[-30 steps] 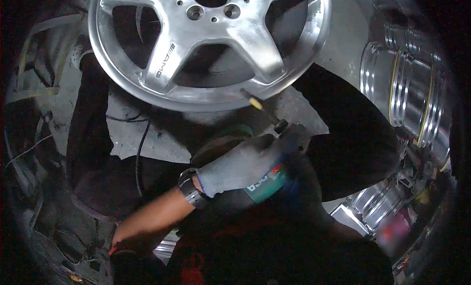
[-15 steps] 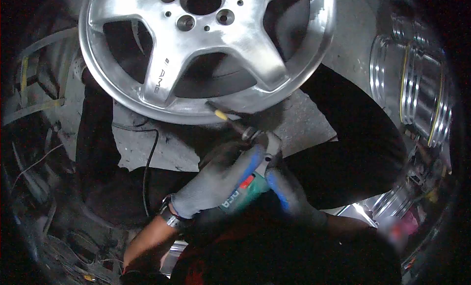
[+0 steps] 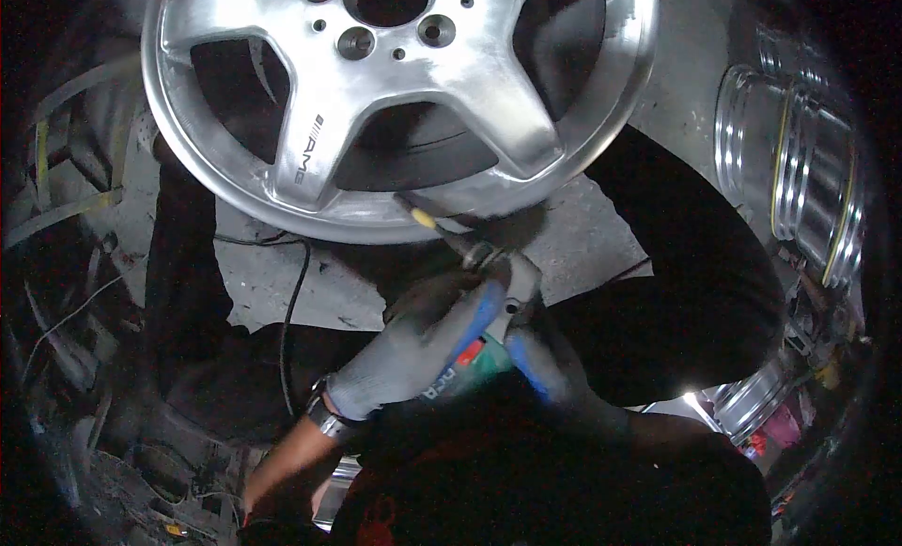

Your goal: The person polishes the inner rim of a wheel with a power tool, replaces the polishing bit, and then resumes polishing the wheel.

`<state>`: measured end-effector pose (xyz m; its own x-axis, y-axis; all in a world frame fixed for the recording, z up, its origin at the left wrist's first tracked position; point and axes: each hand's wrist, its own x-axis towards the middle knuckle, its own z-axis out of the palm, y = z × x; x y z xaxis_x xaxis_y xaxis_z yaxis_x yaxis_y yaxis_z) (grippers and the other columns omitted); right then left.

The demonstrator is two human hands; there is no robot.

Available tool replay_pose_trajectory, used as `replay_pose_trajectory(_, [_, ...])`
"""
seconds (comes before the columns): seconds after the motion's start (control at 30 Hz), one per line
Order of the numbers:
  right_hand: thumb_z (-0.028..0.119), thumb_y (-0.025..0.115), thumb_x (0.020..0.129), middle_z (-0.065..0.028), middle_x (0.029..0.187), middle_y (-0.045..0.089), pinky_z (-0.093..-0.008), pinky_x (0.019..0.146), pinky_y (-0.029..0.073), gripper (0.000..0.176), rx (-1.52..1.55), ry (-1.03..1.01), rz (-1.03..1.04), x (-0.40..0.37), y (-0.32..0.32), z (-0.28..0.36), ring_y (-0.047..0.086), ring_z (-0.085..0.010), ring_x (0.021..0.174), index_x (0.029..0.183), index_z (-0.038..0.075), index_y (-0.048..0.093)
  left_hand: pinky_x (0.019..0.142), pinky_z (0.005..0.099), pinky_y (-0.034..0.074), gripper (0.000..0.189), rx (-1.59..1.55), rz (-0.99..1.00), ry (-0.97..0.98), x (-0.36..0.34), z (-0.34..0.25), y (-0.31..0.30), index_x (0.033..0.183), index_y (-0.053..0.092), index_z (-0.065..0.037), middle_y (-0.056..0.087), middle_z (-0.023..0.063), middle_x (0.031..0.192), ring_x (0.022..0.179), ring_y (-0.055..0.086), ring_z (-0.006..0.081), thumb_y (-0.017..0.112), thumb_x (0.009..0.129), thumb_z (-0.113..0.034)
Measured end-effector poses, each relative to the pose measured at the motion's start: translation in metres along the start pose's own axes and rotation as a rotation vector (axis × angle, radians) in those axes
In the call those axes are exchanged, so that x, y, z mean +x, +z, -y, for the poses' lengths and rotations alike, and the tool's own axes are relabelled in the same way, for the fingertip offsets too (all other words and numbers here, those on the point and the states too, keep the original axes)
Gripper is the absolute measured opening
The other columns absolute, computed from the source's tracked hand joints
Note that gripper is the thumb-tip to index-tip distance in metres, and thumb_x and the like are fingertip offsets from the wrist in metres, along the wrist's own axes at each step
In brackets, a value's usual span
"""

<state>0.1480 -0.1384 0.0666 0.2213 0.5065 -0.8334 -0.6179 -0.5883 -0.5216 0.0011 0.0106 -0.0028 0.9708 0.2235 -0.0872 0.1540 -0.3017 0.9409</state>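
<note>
A silver five-spoke alloy wheel [image 3: 413,76] with AMG lettering on one spoke lies in front of me. My left hand [image 3: 409,344], in a grey and blue glove, is wrapped round a green die grinder [image 3: 484,358] with a red switch and a metal front end. From the other side my right hand [image 3: 554,367], gloved alike, closes on the same tool. The grinder's thin shaft, with a yellow band [image 3: 424,218], points up and left, its dark tip right at the wheel's lower lip. My body shadows the grinder's rear end.
My crossed legs [image 3: 686,283] flank the wheel. A black cord [image 3: 293,311] runs over the grey floor on the left. Shiny polished rims [image 3: 799,161] stand at the right, and another shiny rim [image 3: 752,396] lies lower down. A frame-like part [image 3: 80,156] is at the far left.
The wheel shows slightly larger, as the view has shifted a little. Both hands keep hold of the die grinder, and its tip stays at nearly the same spot on the lip.
</note>
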Motion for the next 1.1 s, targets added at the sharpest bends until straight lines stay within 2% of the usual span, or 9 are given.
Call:
replay_pose_trajectory(0.2, [0.022, 0.057, 0.107, -0.01, 0.137, 0.054, -0.0368, 0.107, 0.046, 0.054, 0.064, -0.018, 0.08, 0.001, -0.01, 0.006, 0.054, -0.0174, 0.125, 0.155, 0.007, 0.038, 0.087, 0.0432, 0.057, 0.062, -0.187, -0.005, -0.067, 0.008, -0.001, 0.006, 0.155, 0.047, -0.008, 0.065, 0.0257, 0.116, 0.096, 0.07, 0.0368, 0.064, 0.096, -0.013])
replay_pose_trajectory(0.27, [0.016, 0.066, 0.101, -0.0095, 0.138, 0.054, -0.0381, 0.107, 0.048, 0.067, -0.047, 0.147, 0.044, -0.011, -0.028, 0.007, 0.055, -0.0186, 0.125, 0.158, 0.007, 0.033, 0.107, 0.0454, 0.052, 0.054, 0.215, 0.194, -0.06, 0.018, -0.024, -0.002, 0.15, 0.053, -0.004, 0.059, 0.0261, 0.142, 0.125, 0.064, 0.0435, 0.065, 0.099, -0.017])
replay_pose_trajectory(0.33, [0.013, 0.069, 0.097, -0.0094, 0.138, 0.055, -0.04, 0.106, 0.049, 0.071, 0.072, 0.114, 0.015, -0.026, -0.047, -0.006, 0.055, -0.0202, 0.126, 0.158, 0.006, 0.033, 0.103, 0.0422, 0.054, 0.051, 0.379, 0.179, 0.026, 0.033, -0.042, -0.006, 0.148, 0.054, -0.002, 0.062, 0.0256, 0.137, 0.12, 0.067, 0.0403, 0.064, 0.102, -0.024])
replay_pose_trajectory(0.4, [0.011, 0.073, 0.093, -0.0094, 0.138, 0.056, -0.0419, 0.106, 0.051, 0.076, 0.194, 0.074, -0.005, -0.033, -0.044, -0.004, 0.056, -0.0218, 0.126, 0.157, 0.004, 0.033, 0.106, 0.0408, 0.052, 0.05, -0.175, 0.241, -0.266, 0.056, -0.076, -0.022, 0.147, 0.053, 0.0, 0.062, 0.0268, 0.137, 0.123, 0.065, 0.0387, 0.061, 0.104, -0.025])
replay_pose_trajectory(0.43, [0.008, 0.076, 0.088, -0.01, 0.139, 0.056, -0.0433, 0.106, 0.051, 0.081, 0.204, -0.109, -0.064, -0.036, -0.032, 0.008, 0.056, -0.0236, 0.127, 0.157, 0.004, 0.033, 0.11, 0.0417, 0.048, 0.054, -0.149, 0.046, -0.058, 0.058, -0.08, -0.016, 0.149, 0.05, 0.0, 0.062, 0.028, 0.136, 0.127, 0.063, 0.0386, 0.062, 0.103, -0.026])
replay_pose_trajectory(0.5, [0.005, 0.079, 0.083, -0.0106, 0.14, 0.056, -0.0448, 0.106, 0.052, 0.087, 0.213, -0.319, -0.112, -0.041, -0.028, 0.017, 0.057, -0.0254, 0.129, 0.157, 0.003, 0.034, 0.112, 0.0421, 0.047, 0.059, -0.216, -0.031, -0.138, 0.062, -0.106, -0.019, 0.151, 0.047, 0.0, 0.062, 0.0284, 0.136, 0.129, 0.062, 0.0384, 0.066, 0.101, -0.026])
replay_pose_trajectory(0.7, [0.006, 0.088, 0.072, -0.0137, 0.148, 0.053, -0.0432, 0.11, 0.051, 0.103, -0.349, -0.693, -0.35, -0.041, -0.07, 0.021, 0.058, -0.028, 0.132, 0.158, 0.004, 0.032, 0.101, 0.0465, 0.053, 0.085, -0.303, -0.213, -0.075, 0.015, -0.137, -0.01, 0.147, 0.044, 0.0, 0.064, 0.0272, 0.129, 0.12, 0.065, 0.0415, 0.087, 0.081, -0.034])
replay_pose_trajectory(0.77, [0.013, 0.093, 0.068, -0.0145, 0.148, 0.053, -0.0459, 0.112, 0.049, 0.109, -0.295, -0.922, -0.249, -0.042, -0.07, 0.027, 0.058, -0.0315, 0.132, 0.159, 0.006, 0.033, 0.092, 0.0482, 0.057, 0.088, -0.248, -0.197, -0.154, 0.005, -0.141, -0.004, 0.144, 0.045, -0.001, 0.066, 0.0263, 0.124, 0.107, 0.07, 0.0447, 0.091, 0.076, -0.035])
replay_pose_trajectory(1.1, [0.03, 0.1, 0.067, -0.0125, 0.147, 0.057, -0.0443, 0.114, 0.047, 0.1, -1.082, -1.08, 0.05, -0.031, -0.066, 0.042, 0.057, -0.0266, 0.134, 0.151, 0.012, 0.049, 0.099, 0.0518, 0.052, 0.08, -0.155, -0.441, -0.014, 0.001, -0.111, 0.05, 0.138, 0.052, -0.001, 0.063, 0.025, 0.126, 0.117, 0.062, 0.047, 0.089, 0.076, -0.034])
